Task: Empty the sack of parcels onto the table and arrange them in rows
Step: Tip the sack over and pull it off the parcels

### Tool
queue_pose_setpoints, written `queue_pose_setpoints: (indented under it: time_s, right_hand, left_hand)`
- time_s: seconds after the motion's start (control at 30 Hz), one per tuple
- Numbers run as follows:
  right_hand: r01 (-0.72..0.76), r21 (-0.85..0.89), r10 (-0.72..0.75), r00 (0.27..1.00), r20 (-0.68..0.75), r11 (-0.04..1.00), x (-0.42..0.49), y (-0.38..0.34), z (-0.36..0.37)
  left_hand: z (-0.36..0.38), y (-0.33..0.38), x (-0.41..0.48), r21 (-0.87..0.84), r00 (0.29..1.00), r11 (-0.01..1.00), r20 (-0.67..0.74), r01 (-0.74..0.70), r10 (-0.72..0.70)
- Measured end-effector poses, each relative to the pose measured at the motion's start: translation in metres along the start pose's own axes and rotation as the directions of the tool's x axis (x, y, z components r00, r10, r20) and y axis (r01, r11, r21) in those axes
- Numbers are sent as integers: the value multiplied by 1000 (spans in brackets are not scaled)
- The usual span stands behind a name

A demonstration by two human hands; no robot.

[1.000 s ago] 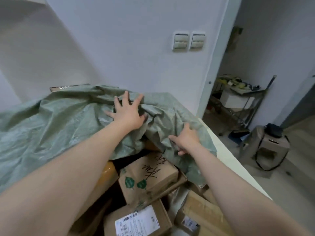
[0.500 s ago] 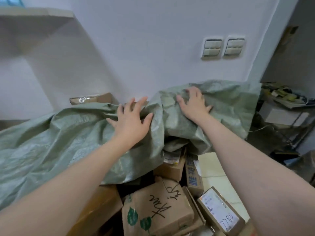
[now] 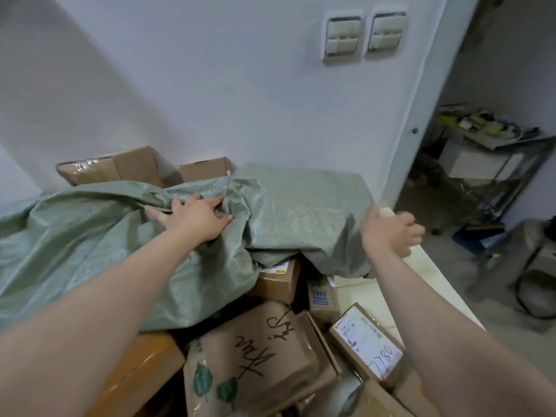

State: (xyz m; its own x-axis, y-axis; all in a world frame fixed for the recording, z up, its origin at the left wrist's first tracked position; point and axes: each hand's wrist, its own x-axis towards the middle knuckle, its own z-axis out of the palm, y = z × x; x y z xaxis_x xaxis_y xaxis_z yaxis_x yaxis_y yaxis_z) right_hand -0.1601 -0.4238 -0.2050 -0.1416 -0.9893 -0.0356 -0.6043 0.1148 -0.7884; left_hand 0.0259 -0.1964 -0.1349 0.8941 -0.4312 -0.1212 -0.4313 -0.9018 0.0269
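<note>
A grey-green woven sack [image 3: 301, 212] lies spread over a heap of parcels on the white table [image 3: 421, 275]. My left hand [image 3: 195, 219] is on top of the sack near its middle, with the fingers dug into a bunched fold. Just off the sack's right edge, my right hand [image 3: 388, 233] hovers with loosely curled fingers and holds nothing. Below the sack's hem lie cardboard parcels: a brown box with handwriting [image 3: 255, 356], a labelled box [image 3: 367, 347], a small box [image 3: 276, 281] and an orange parcel [image 3: 135, 371]. Whatever is under the sack is hidden.
Two more cardboard boxes [image 3: 120, 170] [image 3: 204, 170] stand against the wall behind the sack. Light switches [image 3: 364, 34] are on that wall. At the right, a doorway opens onto a metal rack [image 3: 487, 164] and a bag on the floor [image 3: 535, 266].
My right hand has come off the sack and moved right past its edge. The sack's right part has dropped flat. My left hand stays on the sack, fingers now sunk into a fold.
</note>
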Motion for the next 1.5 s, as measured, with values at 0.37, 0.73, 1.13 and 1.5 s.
queue_pose_setpoints:
  time_s: [0.37, 0.73, 1.13, 1.5]
  right_hand:
    - [-809, 299, 247, 468, 849, 505, -16, 23, 19]
    - [-129, 444, -134, 847, 514, 887, -10, -24, -34]
    - [992, -32, -735, -67, 675, -119, -89, -47, -32]
    - [652, 425, -761, 403, 508, 628, -68, -39, -33]
  left_hand:
    - [-20, 95, -64, -83, 854, 914, -396, -398, 336]
    - [33, 79, -56, 51, 910, 915, 139, -400, 390]
    - [-27, 60, -95, 37, 440, 757, -795, -653, 418]
    - [18, -8, -84, -72, 904, 973, -389, -219, 175]
